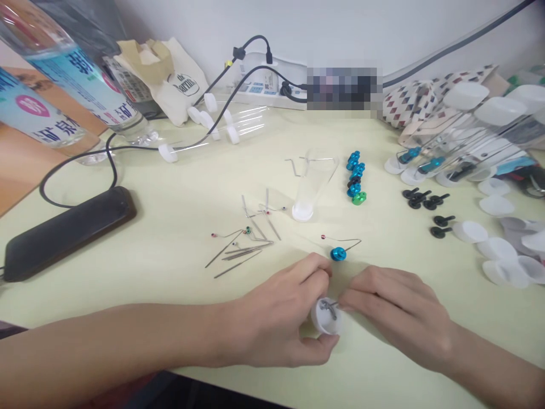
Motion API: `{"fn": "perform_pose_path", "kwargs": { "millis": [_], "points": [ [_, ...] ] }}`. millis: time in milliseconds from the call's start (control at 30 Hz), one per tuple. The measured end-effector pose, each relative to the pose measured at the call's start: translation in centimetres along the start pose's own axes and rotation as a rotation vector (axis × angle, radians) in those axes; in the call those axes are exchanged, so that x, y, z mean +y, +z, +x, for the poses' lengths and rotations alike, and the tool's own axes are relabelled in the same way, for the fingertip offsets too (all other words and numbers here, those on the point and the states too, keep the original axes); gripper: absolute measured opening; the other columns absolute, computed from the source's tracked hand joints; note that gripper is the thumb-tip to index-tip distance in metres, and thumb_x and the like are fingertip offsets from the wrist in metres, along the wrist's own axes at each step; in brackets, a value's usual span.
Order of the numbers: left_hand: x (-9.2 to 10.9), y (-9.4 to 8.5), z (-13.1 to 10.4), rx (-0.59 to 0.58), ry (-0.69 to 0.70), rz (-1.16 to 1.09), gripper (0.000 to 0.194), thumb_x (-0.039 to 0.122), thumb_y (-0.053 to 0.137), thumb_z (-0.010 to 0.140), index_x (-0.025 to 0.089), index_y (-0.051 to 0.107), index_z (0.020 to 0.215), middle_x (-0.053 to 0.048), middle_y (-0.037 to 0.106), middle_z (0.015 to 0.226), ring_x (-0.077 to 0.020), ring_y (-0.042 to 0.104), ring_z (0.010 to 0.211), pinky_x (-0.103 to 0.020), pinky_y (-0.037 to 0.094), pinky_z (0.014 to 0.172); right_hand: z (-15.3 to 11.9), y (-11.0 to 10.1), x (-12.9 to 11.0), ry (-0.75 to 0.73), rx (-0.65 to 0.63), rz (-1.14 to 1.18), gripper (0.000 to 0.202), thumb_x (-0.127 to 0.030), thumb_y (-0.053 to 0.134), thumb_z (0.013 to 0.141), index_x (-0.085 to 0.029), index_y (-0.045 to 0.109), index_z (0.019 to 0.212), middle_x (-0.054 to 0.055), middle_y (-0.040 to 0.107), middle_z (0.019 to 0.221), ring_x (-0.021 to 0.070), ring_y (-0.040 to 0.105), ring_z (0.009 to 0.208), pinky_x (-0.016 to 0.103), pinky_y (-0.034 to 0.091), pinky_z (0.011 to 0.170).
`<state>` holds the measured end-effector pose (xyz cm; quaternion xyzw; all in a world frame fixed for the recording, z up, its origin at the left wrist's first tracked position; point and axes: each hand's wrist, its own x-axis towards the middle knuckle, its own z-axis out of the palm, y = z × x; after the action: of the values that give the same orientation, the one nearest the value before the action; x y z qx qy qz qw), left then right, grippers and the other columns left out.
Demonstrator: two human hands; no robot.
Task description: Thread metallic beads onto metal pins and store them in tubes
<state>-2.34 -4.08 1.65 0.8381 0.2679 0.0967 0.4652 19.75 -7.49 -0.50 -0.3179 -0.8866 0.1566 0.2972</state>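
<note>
My left hand point(289, 318) is wrapped round a small white cap point(327, 325) near the table's front edge, its open side facing up. Inside the cap lies a small metal piece point(327, 308). My right hand point(395, 309) pinches a thin metal end at the cap's right rim; the fingertips partly hide it. Just beyond the hands sits a blue metal part point(338, 254) beside a bent wire with a red tip point(340, 238). Several bent metal rods point(244, 250) are scattered to the left. Farther back stands a clear tube with a white base point(302, 211).
Blue, black and green parts point(354, 176) form a row behind. Black screws point(419, 197), white cups point(498, 250) and capped tubes point(430, 165) occupy the right. A black power bank point(70, 233), cables, water bottles point(80, 74) and a cloth bag point(179, 85) are at the left.
</note>
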Motion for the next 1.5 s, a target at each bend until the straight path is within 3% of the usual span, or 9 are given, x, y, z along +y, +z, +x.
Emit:
{"fn": "perform_pose_path", "kwargs": {
  "millis": [667, 1000, 1367, 1500],
  "points": [
    [0.1, 0.0, -0.1, 0.012, -0.051, 0.005, 0.024, 0.028, 0.061, 0.077, 0.020, 0.039, 0.079, -0.008, 0.047, 0.111, -0.0177, 0.054, 0.090, -0.030, 0.049, 0.076, 0.2, -0.2, 0.1, -0.020, -0.033, -0.067, 0.022, -0.009, 0.039, 0.095, -0.016, 0.059, 0.091, 0.004, 0.059, 0.077, 0.0135, 0.048, 0.062, 0.028, 0.036, 0.052],
    [-0.1, 0.3, -0.1, 0.019, -0.047, 0.028, 0.021, 0.028, 0.060, 0.079, 0.019, 0.042, 0.084, -0.008, 0.046, 0.111, -0.0171, 0.052, 0.091, -0.030, 0.048, 0.078, -0.2, 0.5, 0.6, 0.013, 0.009, -0.094, 0.009, -0.012, 0.051, 0.091, -0.018, 0.057, 0.089, 0.002, 0.058, 0.074, 0.0120, 0.044, 0.060, 0.028, 0.034, 0.052],
    [-0.6, 0.5, -0.1, 0.020, -0.017, 0.052, 0.019, 0.024, 0.061, 0.081, 0.017, 0.049, 0.094, -0.008, 0.047, 0.112, -0.0172, 0.053, 0.093, -0.029, 0.047, 0.081, 0.7, -0.5, 0.5, 0.245, 0.014, 0.245, 0.011, -0.012, 0.054, 0.090, -0.018, 0.057, 0.082, 0.000, 0.054, 0.070, 0.0093, 0.047, 0.059, 0.023, 0.037, 0.052],
    [-0.6, 0.5, -0.1, 0.055, 0.000, 0.052, 0.037, 0.041, 0.070, 0.076, 0.018, 0.051, 0.097, -0.008, 0.049, 0.110, -0.0175, 0.052, 0.089, -0.030, 0.048, 0.078, 0.7, -0.9, 0.7, 0.314, 0.067, 0.351, 0.012, -0.012, 0.054, 0.090, -0.020, 0.055, 0.080, -0.002, 0.053, 0.067, 0.0089, 0.047, 0.058, 0.022, 0.037, 0.052]
  ]
}}
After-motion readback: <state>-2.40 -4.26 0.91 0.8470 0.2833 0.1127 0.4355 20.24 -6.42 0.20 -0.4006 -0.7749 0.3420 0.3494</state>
